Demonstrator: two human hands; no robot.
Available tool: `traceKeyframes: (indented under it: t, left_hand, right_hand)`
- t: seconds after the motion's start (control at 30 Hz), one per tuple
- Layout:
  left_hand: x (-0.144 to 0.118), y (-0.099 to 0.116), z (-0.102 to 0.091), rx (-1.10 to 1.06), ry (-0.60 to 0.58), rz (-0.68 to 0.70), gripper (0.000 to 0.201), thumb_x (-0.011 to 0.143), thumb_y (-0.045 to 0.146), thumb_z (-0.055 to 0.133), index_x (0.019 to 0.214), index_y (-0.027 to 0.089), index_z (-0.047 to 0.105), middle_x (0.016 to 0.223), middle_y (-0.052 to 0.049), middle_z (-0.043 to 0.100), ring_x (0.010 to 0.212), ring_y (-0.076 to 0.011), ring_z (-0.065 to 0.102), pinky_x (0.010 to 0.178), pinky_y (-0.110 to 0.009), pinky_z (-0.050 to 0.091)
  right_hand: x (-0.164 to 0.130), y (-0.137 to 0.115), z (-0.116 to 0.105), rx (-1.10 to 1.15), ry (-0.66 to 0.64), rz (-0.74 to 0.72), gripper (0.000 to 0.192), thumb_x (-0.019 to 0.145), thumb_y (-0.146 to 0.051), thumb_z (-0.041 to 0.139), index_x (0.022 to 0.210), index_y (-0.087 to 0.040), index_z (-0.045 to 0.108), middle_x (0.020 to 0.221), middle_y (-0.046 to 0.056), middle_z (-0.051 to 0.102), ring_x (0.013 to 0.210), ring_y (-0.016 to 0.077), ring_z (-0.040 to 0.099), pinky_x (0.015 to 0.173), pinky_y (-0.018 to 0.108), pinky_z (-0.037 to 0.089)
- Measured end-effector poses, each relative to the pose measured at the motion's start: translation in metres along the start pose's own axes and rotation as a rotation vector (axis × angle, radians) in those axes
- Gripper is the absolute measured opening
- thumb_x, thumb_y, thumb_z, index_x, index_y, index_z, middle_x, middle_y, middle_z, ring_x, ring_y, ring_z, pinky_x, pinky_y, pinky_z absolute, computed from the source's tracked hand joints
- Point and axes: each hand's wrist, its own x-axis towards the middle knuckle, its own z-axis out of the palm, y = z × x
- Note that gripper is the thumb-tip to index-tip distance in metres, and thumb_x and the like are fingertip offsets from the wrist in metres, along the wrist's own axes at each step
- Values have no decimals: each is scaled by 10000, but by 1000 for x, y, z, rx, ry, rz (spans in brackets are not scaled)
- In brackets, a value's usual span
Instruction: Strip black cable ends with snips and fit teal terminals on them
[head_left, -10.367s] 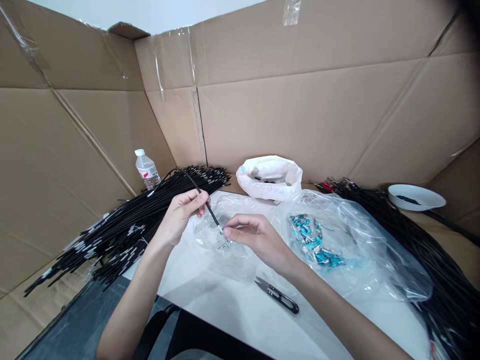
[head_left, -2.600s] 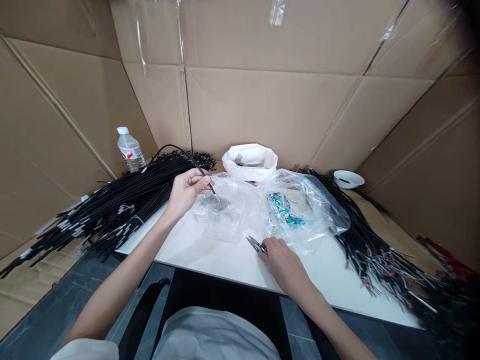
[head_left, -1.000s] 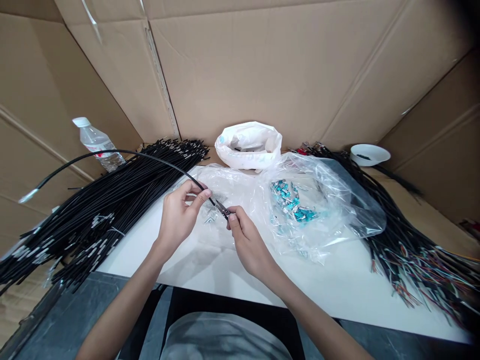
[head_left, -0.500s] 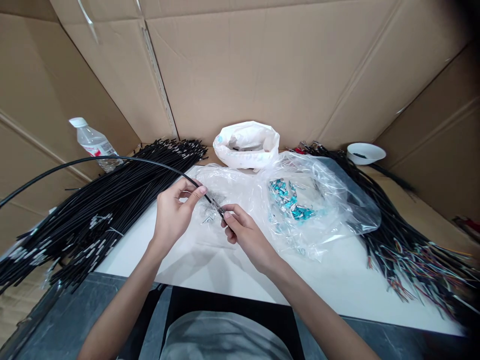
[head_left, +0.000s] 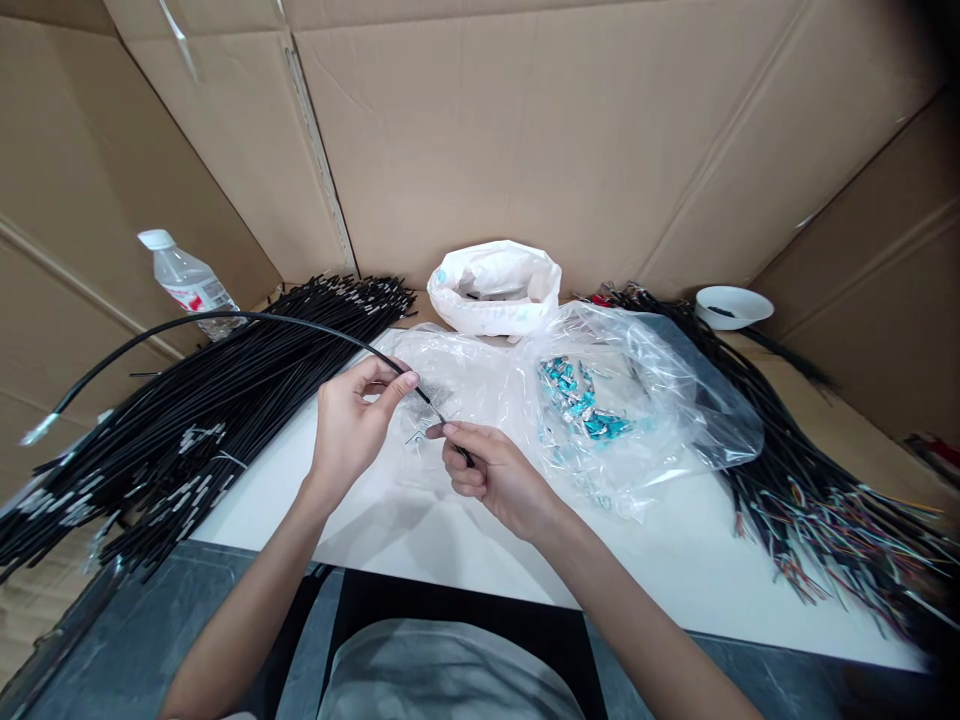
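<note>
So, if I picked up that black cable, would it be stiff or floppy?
The black cable is probably springy rather than limp, since it arches smoothly beyond the left hand. It should feel light, being so slim. Its free end, reaching far out, might swing.

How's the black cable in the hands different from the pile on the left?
The held cable is one cable; the left pile has many. The held cable arches through the air, gripped by the left hand; the left pile lies down. Both are black and show whitish ends.
</note>
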Motion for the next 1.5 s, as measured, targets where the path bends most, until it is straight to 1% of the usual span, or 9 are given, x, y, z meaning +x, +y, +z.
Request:
traceKeyframes:
  t: [0.07, 0.13, 0.33, 0.47, 0.63, 0.83, 1.1, 1.3, 1.5]
  left_hand:
    - [-1, 1, 0, 14, -1, -13, 152, 845, 320, 760, 762, 196, 737, 867, -12, 771, 798, -166, 699, 745, -256, 552]
    - [-1, 1, -1, 30, 3, -16, 147, 844, 324, 759, 773, 196, 747, 864, -14, 775, 798, -174, 703, 743, -263, 557]
    - [-2, 1, -1, 65, 11, -8, 146, 846, 327, 761, 779, 197, 759, 844, -9, 780, 763, -172, 703, 735, -264, 558]
    - [-2, 0, -1, 93, 9, -2, 153, 849, 337, 757, 785, 198, 764, 838, -8, 783, 766, -177, 705, 724, -261, 552]
    - [6, -3, -2, 143, 1, -9, 160, 848, 340, 746, 787, 193, 762, 856, -13, 794, 751, -186, 713, 714, -272, 544]
    - [20, -3, -4, 214, -14, -24, 142, 822, 322, 736, 764, 195, 763, 833, -8, 796, 763, -205, 724, 706, -280, 527]
    - [22, -3, -3, 218, -22, -32, 171, 805, 334, 722, 715, 193, 752, 833, -12, 795, 736, -205, 711, 696, -287, 513]
    - [22, -5, 0, 240, -31, -14, 161, 811, 331, 720, 739, 192, 757, 828, -10, 794, 749, -203, 713, 705, -283, 506]
    - [22, -8, 4, 214, -24, -22, 166, 807, 341, 716, 746, 191, 754, 829, -16, 792, 750, -209, 710, 703, -288, 511]
  right_hand:
    - [2, 0, 0, -12, 27, 17, 305, 790, -411, 742, 864, -130, 648, 571, -100, 336, 471, 34, 150, 456, 240, 63]
    - [4, 1, 0, -36, 63, 29, 315, 819, -435, 709, 867, -129, 652, 551, -115, 269, 468, 41, 107, 445, 244, 41]
    - [10, 3, 3, -94, 133, -15, 394, 795, -514, 739, 776, -143, 610, 511, -139, 195, 462, 36, 72, 427, 223, 39]
    - [15, 5, 4, -35, 160, -8, 366, 800, -470, 751, 727, -160, 572, 496, -142, 184, 453, 34, 68, 408, 206, 45]
    - [28, 2, 6, 43, 162, 56, 342, 851, -415, 733, 694, -160, 570, 480, -139, 175, 438, 35, 63, 380, 190, 49]
    - [45, -4, 6, 82, 158, 112, 348, 971, -319, 598, 665, -158, 549, 483, -133, 161, 431, 37, 51, 355, 170, 70]
    - [50, -4, 2, 99, 122, 115, 311, 958, -320, 621, 702, -148, 580, 501, -131, 179, 426, 32, 62, 345, 158, 82]
    - [51, -1, 1, 127, 157, 125, 364, 999, -287, 543, 660, -154, 547, 485, -132, 159, 425, 35, 55, 346, 159, 82]
    - [50, -1, 0, 142, 181, 130, 329, 962, -324, 615, 684, -163, 544, 479, -137, 161, 422, 35, 54, 346, 166, 71]
